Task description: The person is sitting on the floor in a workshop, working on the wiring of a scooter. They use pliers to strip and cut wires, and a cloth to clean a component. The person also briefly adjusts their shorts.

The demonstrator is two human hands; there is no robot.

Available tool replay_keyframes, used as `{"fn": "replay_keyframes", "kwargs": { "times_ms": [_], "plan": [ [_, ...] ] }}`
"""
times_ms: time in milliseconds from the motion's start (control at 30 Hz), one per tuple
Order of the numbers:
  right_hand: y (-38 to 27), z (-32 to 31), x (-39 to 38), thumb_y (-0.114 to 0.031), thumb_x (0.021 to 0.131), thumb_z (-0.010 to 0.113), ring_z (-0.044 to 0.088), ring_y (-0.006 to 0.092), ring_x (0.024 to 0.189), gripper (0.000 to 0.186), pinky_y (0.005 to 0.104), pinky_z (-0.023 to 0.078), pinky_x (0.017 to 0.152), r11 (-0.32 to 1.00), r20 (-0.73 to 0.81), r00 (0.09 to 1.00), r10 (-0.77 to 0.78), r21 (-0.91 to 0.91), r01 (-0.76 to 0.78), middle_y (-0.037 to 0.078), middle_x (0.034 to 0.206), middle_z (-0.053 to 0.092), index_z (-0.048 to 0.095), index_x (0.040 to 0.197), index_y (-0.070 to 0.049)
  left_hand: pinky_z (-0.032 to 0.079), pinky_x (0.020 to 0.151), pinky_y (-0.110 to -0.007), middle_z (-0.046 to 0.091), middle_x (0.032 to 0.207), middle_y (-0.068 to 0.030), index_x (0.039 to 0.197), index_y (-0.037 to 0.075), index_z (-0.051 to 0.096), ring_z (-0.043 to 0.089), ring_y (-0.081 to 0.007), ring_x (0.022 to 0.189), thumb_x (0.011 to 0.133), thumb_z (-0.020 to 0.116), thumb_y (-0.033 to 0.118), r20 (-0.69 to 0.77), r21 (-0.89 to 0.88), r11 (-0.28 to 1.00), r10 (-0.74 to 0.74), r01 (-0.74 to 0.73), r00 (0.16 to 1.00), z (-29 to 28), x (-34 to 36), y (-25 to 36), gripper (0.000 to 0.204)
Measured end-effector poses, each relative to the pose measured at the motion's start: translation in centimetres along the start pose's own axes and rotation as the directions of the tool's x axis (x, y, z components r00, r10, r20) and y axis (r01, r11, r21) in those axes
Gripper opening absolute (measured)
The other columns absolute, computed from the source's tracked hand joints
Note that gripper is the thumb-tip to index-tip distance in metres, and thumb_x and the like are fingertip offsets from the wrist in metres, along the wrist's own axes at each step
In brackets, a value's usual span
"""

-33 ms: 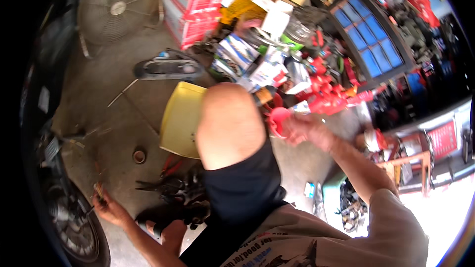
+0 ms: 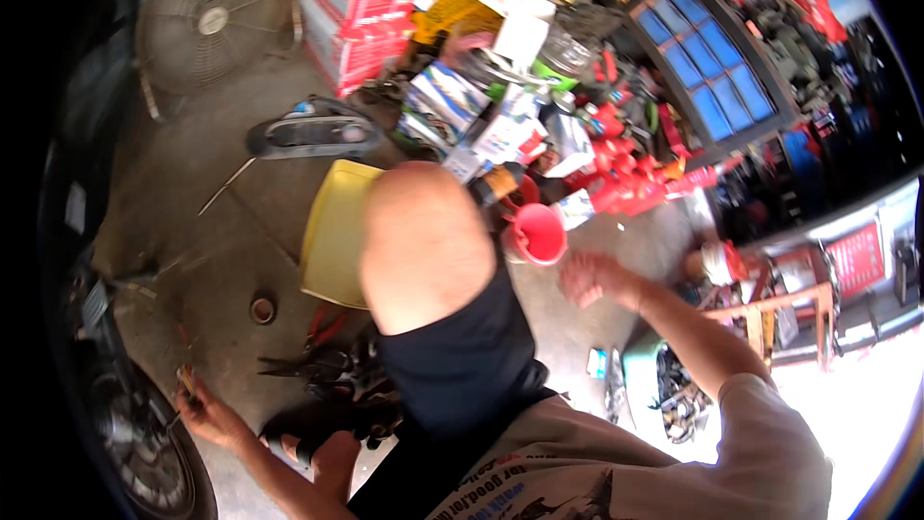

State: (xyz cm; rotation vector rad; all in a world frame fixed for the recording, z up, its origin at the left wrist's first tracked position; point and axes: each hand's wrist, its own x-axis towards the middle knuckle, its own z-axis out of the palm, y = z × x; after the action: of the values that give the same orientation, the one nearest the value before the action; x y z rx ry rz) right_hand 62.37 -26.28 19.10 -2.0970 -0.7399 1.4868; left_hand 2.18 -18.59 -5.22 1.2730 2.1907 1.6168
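Note:
At the lower left, my left hand [image 2: 212,416] is closed around a small tan, brass-coloured piece [image 2: 189,381], too small to name. It is beside a spoked wheel [image 2: 159,467] with a dark tyre. To the right of my knee, my right hand [image 2: 599,279] hangs over the floor with its fingers partly curled and blurred; whether it holds anything I cannot make out. A red cup [image 2: 536,234] stands just beyond its fingertips, apart from them. A yellow tray [image 2: 332,241] lies partly behind my bare knee.
Red-handled pliers [image 2: 325,325], dark tools [image 2: 327,366] and a roll of tape [image 2: 262,309] lie on the floor at left. A long dark cover [image 2: 318,135] and a floor fan [image 2: 214,21] stand farther off. Piled boxes [image 2: 443,106] and a blue-paned frame [image 2: 707,63] fill the back.
My right hand has moved off the rim of the red cup, down and to the right. My left hand stays by the wheel. The whole view has shifted slightly.

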Motion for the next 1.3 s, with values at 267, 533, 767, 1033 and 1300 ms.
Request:
{"fn": "replay_keyframes", "kwargs": {
  "times_ms": [267, 533, 767, 1033, 1300],
  "plan": [
    [32.6, 6.6, -12.6, -0.057, 0.097, 0.035, 0.056, 0.0338, 0.115, 0.067, 0.0509, 0.048, 0.095, 0.448, 0.282, 0.433, 0.856, 0.012, -0.894, 0.024, 0.124, 0.057, 0.049, 0.129, 0.000, 0.047, 0.086, -0.033, 0.068, 0.107, -0.0135, 0.112, -0.002, 0.065, 0.063, -0.0213, 0.094, 0.091, 0.065, 0.032, 0.060, 0.205, 0.964, -0.183, 0.168, 0.981, -1.6, 0.0, 2.3, 0.040],
    [25.9, 13.0, -9.6, -0.054, 0.097, 0.036, 0.055, 0.0316, 0.116, 0.062, 0.0479, 0.045, 0.097, 0.755, 0.387, 0.880, 0.276, 0.480, -0.448, 0.020, 0.126, 0.056, 0.049, 0.130, -0.003, 0.048, 0.078, -0.032, 0.070, 0.101, -0.0122, 0.110, 0.000, 0.068, 0.063, -0.0211, 0.085, 0.090, 0.066, 0.034, 0.053, 0.246, 0.952, -0.199, 0.180, 0.979, -1.5, 0.6, 5.0, 0.040],
    [23.6, 13.4, -8.2, -0.052, 0.098, 0.037, 0.054, 0.0298, 0.117, 0.059, 0.0454, 0.043, 0.100, 0.787, 0.379, 0.921, 0.086, 0.541, -0.296, 0.017, 0.127, 0.056, 0.050, 0.130, -0.005, 0.047, 0.081, -0.033, 0.069, 0.104, -0.0125, 0.112, -0.002, 0.066, 0.062, -0.0201, 0.089, 0.091, 0.066, 0.025, 0.095, 0.216, 0.972, -0.114, 0.091, 0.989, -2.7, 0.0, 3.5, 0.034],
    [23.6, 12.7, -9.0, -0.050, 0.098, 0.038, 0.053, 0.0276, 0.118, 0.055, 0.0424, 0.040, 0.103, 0.753, 0.351, 0.936, 0.003, 0.616, -0.233, 0.014, 0.129, 0.055, 0.050, 0.131, -0.008, 0.046, 0.088, -0.032, 0.067, 0.112, -0.0133, 0.114, -0.001, 0.065, 0.061, -0.0205, 0.098, 0.090, 0.066, 0.022, 0.139, 0.088, 0.993, -0.096, 0.084, 0.986, -3.2, -0.9, 5.7, 0.033],
    [21.6, 11.1, -12.0, -0.051, 0.099, 0.032, 0.046, 0.0288, 0.127, 0.055, 0.0433, 0.032, 0.111, 0.469, 0.350, 0.874, 0.338, 0.742, -0.479, 0.013, 0.138, 0.050, 0.050, 0.134, -0.012, 0.048, 0.093, -0.040, 0.059, 0.123, -0.0166, 0.124, 0.000, 0.055, 0.057, -0.0272, 0.110, 0.092, 0.054, 0.017, -0.025, 0.167, 0.979, 0.125, -0.119, 0.992, -4.1, -3.8, 7.9, 0.037]
  ]
}}
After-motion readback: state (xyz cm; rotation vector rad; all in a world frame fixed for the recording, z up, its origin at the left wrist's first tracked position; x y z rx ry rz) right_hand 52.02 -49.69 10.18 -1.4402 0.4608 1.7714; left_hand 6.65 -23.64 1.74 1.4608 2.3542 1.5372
